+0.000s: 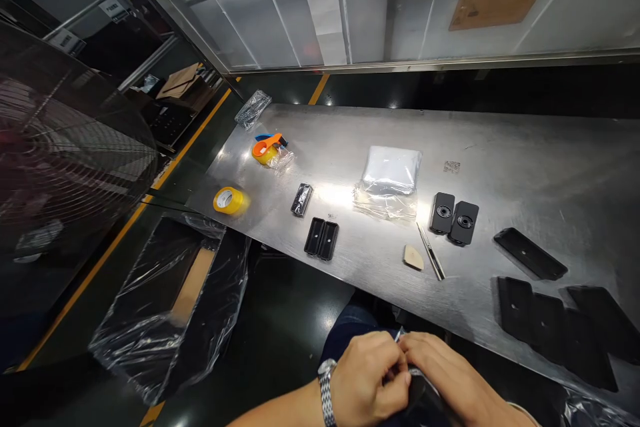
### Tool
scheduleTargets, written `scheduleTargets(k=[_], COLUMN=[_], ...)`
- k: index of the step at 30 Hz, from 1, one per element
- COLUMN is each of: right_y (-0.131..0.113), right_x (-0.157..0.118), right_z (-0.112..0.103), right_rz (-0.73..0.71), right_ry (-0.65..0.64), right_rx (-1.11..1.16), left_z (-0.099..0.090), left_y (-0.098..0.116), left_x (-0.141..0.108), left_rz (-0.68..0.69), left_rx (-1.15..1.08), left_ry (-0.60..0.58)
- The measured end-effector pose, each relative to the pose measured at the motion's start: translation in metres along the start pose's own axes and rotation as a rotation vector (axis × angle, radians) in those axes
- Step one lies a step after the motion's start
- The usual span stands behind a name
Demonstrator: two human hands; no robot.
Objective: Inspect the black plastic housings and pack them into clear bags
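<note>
Below the steel table (525, 173), the left hand (367, 380) and right hand (445, 363) pressed close, pinching a plastic-wrapped black piece (420, 400); one wrapped piece (301, 200) lay finished, while several black pads (515, 310) sat bare.

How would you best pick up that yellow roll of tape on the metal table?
Come from above and pinch the yellow tape roll across its flat faces. It appears to rest on its curved edge on the steel table, so the top is free and those faces are easy to reach.
</note>
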State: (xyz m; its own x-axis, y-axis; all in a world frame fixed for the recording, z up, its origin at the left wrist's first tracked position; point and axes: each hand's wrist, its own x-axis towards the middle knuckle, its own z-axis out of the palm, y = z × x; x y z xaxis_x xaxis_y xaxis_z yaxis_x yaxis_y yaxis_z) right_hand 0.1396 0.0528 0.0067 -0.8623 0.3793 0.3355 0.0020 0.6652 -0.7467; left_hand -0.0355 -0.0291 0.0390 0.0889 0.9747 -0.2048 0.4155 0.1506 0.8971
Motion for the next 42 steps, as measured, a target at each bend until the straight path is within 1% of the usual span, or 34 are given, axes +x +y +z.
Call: scheduleTargets(k=[1,3,5,7,9,11,12,14,16,18,20,21,23,25,28,30,31,32,34,36,38,40,42], right_y=[0.002,0.003,0.002,-0.002,-0.004,-0.006,-0.005,-0.004,-0.002,0.0,0.002,0.003,0.004,0.005,0.003,0.0,-0.001,-0.002,-0.002,0.0,0.003,0.007,0.011], right_x=[-0.003,-0.007,-0.007,-0.003,0.0,0.0,0.0,-0.002,-0.003,-0.001,0.002,0.003,0.004,0.003,-0.001,-0.001,-0.001,0.001,0.004,0.007,0.008,0.007,0.006], right_z=[0.003,0.007,0.009,0.01,0.01,0.012,0.013,0.015,0.015,0.011,0.005,0.002,-0.005,-0.008,-0.007,-0.005,-0.004,-0.004,-0.005,-0.007,-0.009,-0.009,-0.006], right_rz=[-0.028,-0.056,-0.041,-0.054,-0.098,-0.156,-0.179,-0.177,-0.137,-0.102,-0.078,-0.05,0.045,0.11,0.078,0.044,0.038,0.041,0.063,0.11,0.172,0.214,0.224], right_ry=[-0.007,-0.078,-0.141,-0.16,-0.1,-0.038,-0.026,-0.035,-0.016,0.012,-0.033,-0.085,-0.206,-0.255,-0.205,-0.164,-0.158,-0.159,-0.179,-0.204,-0.216,-0.205,-0.174], right_rx=[-0.069,-0.155,-0.181,-0.214,-0.301,-0.404,-0.444,-0.485,-0.48,-0.443,-0.391,-0.361,-0.296,-0.215,-0.119,-0.111,-0.113,-0.111,-0.082,-0.029,0.024,0.066,0.111], left_z=[-0.001,-0.007,-0.016,-0.024,-0.028,-0.027,-0.025,-0.019,-0.013,-0.012,-0.016,-0.019,-0.026,-0.03,-0.032,-0.032,-0.032,-0.033,-0.036,-0.04,-0.043,-0.044,-0.044], left_y=[-0.001,-0.002,-0.002,-0.001,-0.001,-0.004,-0.006,-0.011,-0.015,-0.014,-0.011,-0.008,-0.006,-0.007,-0.014,-0.019,-0.021,-0.022,-0.021,-0.019,-0.018,-0.018,-0.021], left_x=[0.0,0.003,0.007,0.013,0.018,0.021,0.022,0.023,0.023,0.022,0.02,0.02,0.02,0.021,0.024,0.025,0.026,0.026,0.025,0.025,0.026,0.029,0.032], left_rz=[0.033,0.074,0.097,0.134,0.193,0.272,0.312,0.379,0.453,0.566,0.657,0.664,0.593,0.443,0.14,-0.046,-0.107,-0.143,-0.141,-0.113,-0.148,-0.289,-0.465], left_rx=[0.062,0.172,0.268,0.393,0.547,0.685,0.735,0.8,0.828,0.804,0.767,0.753,0.717,0.621,0.355,0.198,0.158,0.152,0.202,0.21,0.095,-0.12,-0.308], left_ry=[-0.035,-0.167,-0.304,-0.412,-0.491,-0.529,-0.521,-0.452,-0.334,-0.206,-0.12,-0.099,-0.125,-0.217,-0.418,-0.509,-0.533,-0.543,-0.532,-0.481,-0.401,-0.344,-0.36])
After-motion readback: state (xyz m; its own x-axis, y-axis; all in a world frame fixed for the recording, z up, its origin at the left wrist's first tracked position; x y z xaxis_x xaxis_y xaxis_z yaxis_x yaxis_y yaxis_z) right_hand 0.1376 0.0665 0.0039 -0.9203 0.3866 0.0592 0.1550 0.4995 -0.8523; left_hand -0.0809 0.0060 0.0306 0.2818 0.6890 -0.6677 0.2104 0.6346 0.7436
